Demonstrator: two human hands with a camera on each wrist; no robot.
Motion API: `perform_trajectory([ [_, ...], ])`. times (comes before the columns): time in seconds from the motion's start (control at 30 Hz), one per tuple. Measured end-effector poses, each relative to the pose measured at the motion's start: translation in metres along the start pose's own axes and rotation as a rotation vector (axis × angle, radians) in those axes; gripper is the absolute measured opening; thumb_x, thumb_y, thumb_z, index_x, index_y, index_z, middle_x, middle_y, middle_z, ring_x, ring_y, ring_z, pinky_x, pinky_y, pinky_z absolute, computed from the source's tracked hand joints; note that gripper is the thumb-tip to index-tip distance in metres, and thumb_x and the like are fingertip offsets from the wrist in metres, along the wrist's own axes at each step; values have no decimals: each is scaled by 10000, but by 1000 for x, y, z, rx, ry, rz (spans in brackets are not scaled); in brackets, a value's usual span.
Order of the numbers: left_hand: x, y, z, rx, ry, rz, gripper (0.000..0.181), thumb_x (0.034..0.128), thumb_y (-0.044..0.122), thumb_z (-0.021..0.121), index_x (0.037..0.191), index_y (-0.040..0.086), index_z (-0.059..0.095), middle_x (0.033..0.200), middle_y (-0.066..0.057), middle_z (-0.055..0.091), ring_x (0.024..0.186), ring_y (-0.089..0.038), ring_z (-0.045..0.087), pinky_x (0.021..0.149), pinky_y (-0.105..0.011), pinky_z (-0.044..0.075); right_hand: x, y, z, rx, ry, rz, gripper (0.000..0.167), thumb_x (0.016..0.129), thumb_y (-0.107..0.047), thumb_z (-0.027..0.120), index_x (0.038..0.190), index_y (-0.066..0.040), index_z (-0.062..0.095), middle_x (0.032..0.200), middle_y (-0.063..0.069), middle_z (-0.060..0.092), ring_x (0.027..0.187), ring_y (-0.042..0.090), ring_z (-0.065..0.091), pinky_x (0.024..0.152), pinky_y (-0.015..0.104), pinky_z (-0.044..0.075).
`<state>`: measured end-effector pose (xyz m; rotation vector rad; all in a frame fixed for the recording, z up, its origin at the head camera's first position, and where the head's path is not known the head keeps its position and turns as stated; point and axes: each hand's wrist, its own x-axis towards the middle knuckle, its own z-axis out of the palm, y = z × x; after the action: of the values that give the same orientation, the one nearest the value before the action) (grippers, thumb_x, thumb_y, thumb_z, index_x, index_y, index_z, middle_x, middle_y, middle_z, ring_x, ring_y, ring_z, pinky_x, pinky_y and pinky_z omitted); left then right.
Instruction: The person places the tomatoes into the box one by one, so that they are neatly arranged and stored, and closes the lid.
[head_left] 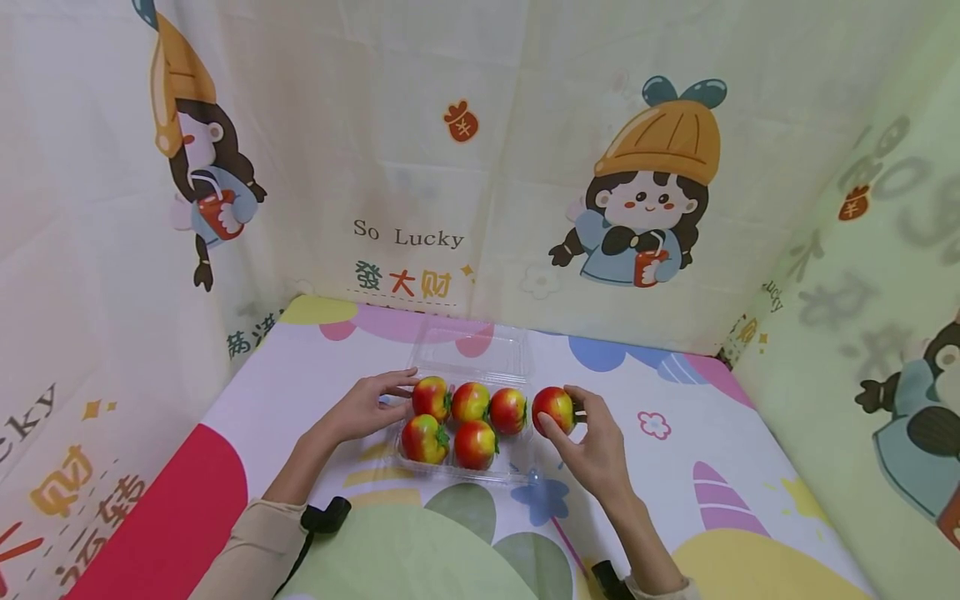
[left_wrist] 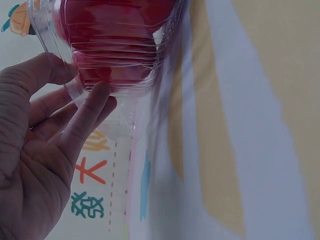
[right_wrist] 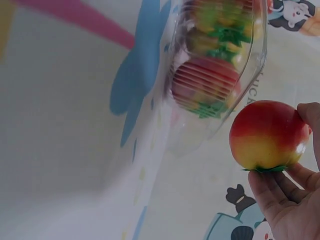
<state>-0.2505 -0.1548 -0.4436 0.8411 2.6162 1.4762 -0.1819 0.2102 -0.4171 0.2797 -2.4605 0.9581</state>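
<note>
A clear plastic clamshell box (head_left: 517,475) lies with its lid (head_left: 472,346) folded back. Several round red-and-yellow fruits with green leafy caps, such as this front one (head_left: 476,445), sit inside; the front right spot holds none. My left hand (head_left: 375,404) is at the box's left side, and the left wrist view shows the thumb and fingers (left_wrist: 95,107) pinching its rim. Between thumb and fingers, my right hand (head_left: 600,442) grips another such fruit (right_wrist: 270,135) just beyond the box's right edge. In the right wrist view its green cap faces the fingertips, apart from the box.
A tabletop cover (head_left: 300,400) with colourful printed shapes lies under the box. Behind it and on both sides hang pale printed curtains (head_left: 525,167). Dark wrist-camera parts (head_left: 326,515) sit by the sleeves.
</note>
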Motion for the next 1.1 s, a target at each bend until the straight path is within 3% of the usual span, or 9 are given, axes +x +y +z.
perform_trajectory([
  [0.2,0,0,0,2,1,2,475,948,89,710,1406,23,606,1499,-223,525,1167,-364,675,868,-371,616,-3,-5,5,31,-9,-22,615,827,-283,865,1338,-83,586,1248,49,640,1031,175,627,851,427,610],
  [0.43,0,0,0,1,2,9,480,946,87,713,1407,18,603,1499,-227,523,1162,-365,677,866,-374,617,-6,-10,11,51,-22,-35,614,830,-290,859,1340,-84,586,1238,41,644,1016,158,629,801,382,622],
  [0.7,0,0,0,-4,0,11,474,947,86,712,1405,22,607,1496,-227,526,1162,-364,678,867,-371,616,-10,-15,18,79,-39,-50,609,826,-298,860,1335,-98,589,1252,38,650,1012,153,643,800,422,627],
  [1.1,1,-1,-1,-6,0,17,470,946,71,706,1401,12,606,1471,-242,545,1156,-372,678,865,-381,617,-17,-18,29,98,-75,-74,571,833,-316,858,1309,-107,621,1212,-1,664,975,129,636,784,390,613],
])
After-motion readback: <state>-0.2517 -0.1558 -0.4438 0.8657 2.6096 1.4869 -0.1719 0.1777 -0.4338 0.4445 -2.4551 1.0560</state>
